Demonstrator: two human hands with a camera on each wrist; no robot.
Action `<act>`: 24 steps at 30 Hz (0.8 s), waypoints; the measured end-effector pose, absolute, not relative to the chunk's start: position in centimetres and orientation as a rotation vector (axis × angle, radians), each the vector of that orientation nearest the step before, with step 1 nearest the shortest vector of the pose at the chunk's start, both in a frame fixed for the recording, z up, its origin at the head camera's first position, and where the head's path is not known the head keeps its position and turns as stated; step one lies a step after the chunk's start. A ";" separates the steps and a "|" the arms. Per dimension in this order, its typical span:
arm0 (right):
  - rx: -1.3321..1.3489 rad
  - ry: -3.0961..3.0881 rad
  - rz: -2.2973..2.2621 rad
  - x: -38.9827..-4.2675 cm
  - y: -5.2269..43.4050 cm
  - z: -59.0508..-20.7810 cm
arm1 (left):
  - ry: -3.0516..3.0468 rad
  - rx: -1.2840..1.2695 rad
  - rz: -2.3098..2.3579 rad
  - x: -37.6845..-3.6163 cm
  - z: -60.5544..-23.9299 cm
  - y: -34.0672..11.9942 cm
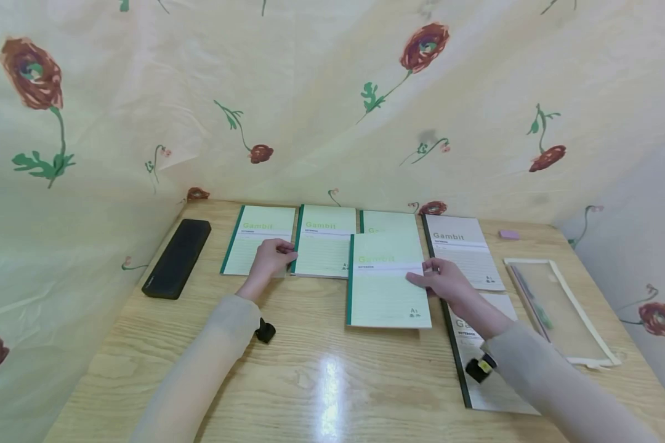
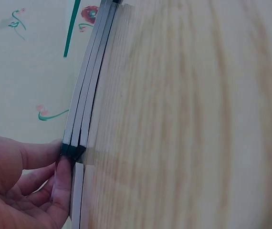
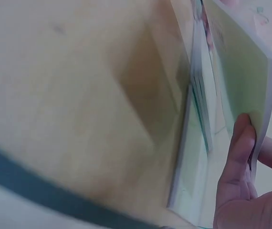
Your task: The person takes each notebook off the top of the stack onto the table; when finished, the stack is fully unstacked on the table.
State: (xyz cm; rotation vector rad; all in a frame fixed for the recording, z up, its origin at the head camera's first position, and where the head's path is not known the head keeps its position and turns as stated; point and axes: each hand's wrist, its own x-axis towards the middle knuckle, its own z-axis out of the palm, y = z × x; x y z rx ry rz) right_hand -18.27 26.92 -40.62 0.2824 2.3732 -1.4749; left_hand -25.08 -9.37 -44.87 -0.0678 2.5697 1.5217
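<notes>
My right hand point(image 1: 442, 280) pinches the right edge of a green-spined notebook point(image 1: 388, 307), thumb on the cover and fingers beneath. In the right wrist view this notebook point(image 3: 245, 71) is tilted up off the table. It partly hides another green-spined notebook point(image 1: 388, 221) behind it. My left hand point(image 1: 273, 261) is at the lower spine corner of the middle green notebooks point(image 1: 324, 246). The left wrist view shows them as a stack point(image 2: 86, 95), with thumb and forefinger at its spine corner. Left of it, under my left wrist, lies another green-spined notebook point(image 1: 263, 221).
Two black-spined notebooks point(image 1: 465, 271) point(image 1: 499, 387) lie at the right, the nearer one partly under my right forearm. Beyond are a clear white-edged pouch point(image 1: 565, 307) with pens and a purple eraser point(image 1: 508, 235). A black case point(image 1: 177, 258) lies at the left. Flowered cloth hangs behind the table.
</notes>
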 end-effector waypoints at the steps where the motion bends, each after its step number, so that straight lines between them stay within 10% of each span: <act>1: 0.296 2.373 -1.473 -17.6 27.2 -40.6 | 2.567 -0.067 1.520 -25.0 -44.8 -9.4; 24: 0.417 2.273 -1.528 -8.9 29.6 -43.0 | 2.582 -0.059 1.502 -24.9 -44.9 -9.4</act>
